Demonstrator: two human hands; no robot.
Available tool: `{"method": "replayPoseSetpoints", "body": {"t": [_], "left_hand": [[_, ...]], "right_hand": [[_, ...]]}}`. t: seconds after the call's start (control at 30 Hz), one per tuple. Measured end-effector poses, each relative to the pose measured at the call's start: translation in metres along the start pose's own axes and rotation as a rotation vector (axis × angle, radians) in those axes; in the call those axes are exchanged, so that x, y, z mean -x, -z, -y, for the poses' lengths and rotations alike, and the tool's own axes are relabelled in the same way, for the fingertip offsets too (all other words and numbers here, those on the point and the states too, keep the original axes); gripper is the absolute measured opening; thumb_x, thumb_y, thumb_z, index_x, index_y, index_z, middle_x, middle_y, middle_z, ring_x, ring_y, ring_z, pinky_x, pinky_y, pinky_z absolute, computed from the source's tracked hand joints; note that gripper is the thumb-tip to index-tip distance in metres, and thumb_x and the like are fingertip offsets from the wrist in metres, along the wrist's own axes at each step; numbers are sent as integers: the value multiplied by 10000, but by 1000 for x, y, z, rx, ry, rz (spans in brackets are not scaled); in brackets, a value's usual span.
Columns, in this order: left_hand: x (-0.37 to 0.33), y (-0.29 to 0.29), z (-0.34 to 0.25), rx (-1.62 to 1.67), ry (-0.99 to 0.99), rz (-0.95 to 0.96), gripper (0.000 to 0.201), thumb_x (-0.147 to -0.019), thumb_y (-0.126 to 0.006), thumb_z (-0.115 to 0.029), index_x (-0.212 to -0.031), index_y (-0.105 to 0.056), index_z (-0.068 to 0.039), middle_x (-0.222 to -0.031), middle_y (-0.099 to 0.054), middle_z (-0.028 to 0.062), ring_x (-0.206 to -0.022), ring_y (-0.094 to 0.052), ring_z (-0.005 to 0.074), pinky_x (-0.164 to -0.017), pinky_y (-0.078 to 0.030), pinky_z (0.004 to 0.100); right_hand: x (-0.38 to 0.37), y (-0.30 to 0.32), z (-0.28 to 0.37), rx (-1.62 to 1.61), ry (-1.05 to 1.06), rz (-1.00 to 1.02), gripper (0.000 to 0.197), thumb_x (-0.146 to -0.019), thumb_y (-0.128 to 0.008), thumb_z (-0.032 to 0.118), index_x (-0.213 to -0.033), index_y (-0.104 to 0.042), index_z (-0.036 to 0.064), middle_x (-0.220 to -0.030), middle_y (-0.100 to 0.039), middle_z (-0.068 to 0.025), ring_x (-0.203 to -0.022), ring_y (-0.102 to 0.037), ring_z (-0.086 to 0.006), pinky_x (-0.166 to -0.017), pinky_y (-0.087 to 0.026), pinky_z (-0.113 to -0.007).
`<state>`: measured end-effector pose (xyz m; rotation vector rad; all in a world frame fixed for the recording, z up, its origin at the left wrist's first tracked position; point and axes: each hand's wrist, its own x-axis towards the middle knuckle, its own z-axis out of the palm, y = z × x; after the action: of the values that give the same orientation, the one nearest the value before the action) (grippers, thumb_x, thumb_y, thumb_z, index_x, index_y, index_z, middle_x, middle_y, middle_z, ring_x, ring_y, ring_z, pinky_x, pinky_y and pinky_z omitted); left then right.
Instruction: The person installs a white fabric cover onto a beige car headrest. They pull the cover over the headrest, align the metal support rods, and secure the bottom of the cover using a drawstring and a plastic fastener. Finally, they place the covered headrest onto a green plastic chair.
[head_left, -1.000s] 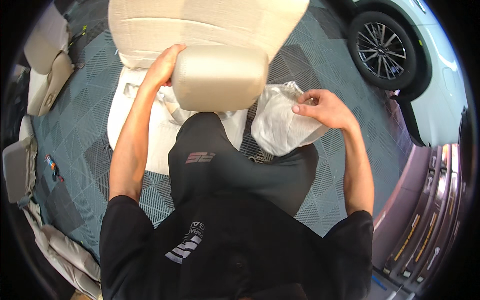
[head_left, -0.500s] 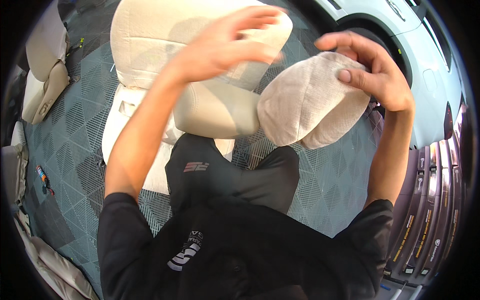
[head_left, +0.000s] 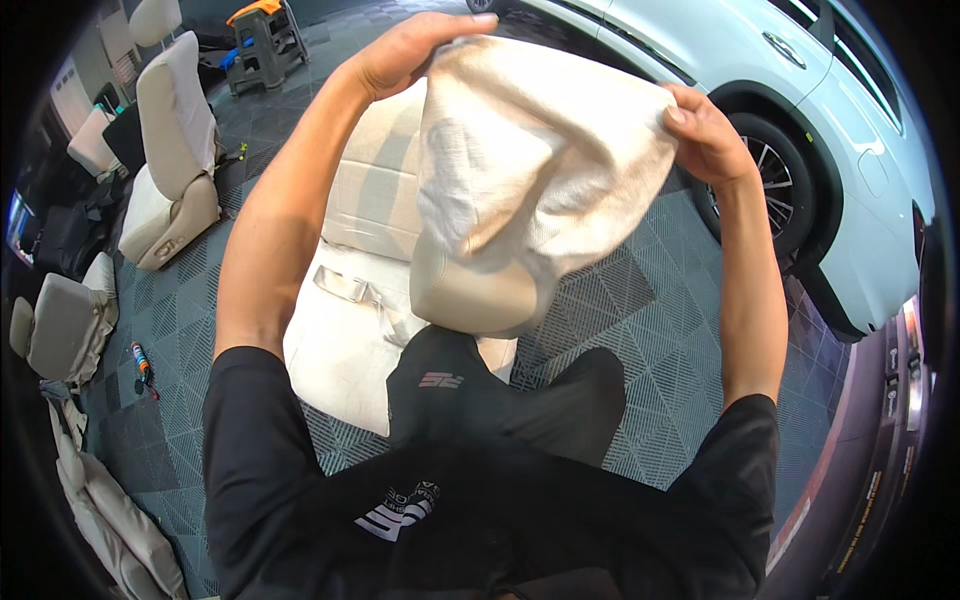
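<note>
Above the tan headrest [head_left: 475, 295], your left hand [head_left: 408, 55] grasps the upper left edge of the cream cloth cover [head_left: 560, 130], some fingers hidden behind it; your right hand [head_left: 715, 138] pinches its upper right corner. The cover hangs between them, partly hiding the headrest. Left of the headrest lies the seat cushion [head_left: 335, 370]; well to its right stands a pale blue car [head_left: 860, 165].
</note>
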<state>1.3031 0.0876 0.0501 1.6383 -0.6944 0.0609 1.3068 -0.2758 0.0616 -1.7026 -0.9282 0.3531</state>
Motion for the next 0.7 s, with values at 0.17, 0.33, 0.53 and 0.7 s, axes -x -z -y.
{"method": "replayPoseSetpoints", "body": {"t": [0.17, 0.33, 0.53, 0.7], "left_hand": [[-20, 53, -22, 458, 15, 16, 464, -923, -639, -323, -1237, -604, 16, -1153, -689, 113, -1062, -647, 185, -982, -492, 334], [-3, 46, -50, -394, -525, -492, 432, -885, -703, -363, -1158, -638, -36, -1085, -668, 92, -1007, -633, 171, -897, -505, 330], [74, -113, 47, -422, -208, -752, 399, -841, -763, -319, -1046, -637, -1, -912, -650, 82, -852, -612, 176, -870, -500, 363], [53, -84, 36, 133, 66, -494, 400, -846, -773, -308, -1053, -637, 6, -892, -655, 48, -784, -600, 124, -732, -518, 284]], "right_hand": [[-41, -2, 29, 447, 88, -72, 554, -778, -779, 459, -1090, -682, 13, -991, -701, -78, -992, -624, -164, -966, -435, -327], [-66, 0, 44, -336, 302, -216, 299, -918, -648, 187, -1155, -617, 7, -1055, -689, -100, -942, -685, -193, -855, -562, -336], [-95, 4, 38, -469, 234, -311, 292, -954, -619, 222, -1148, -596, 5, -1007, -695, -104, -877, -706, -165, -792, -599, -327], [-86, 48, 20, -212, 8, -454, 247, -926, -619, 171, -1094, -601, -9, -1006, -673, -138, -884, -692, -229, -833, -583, -367]]}}
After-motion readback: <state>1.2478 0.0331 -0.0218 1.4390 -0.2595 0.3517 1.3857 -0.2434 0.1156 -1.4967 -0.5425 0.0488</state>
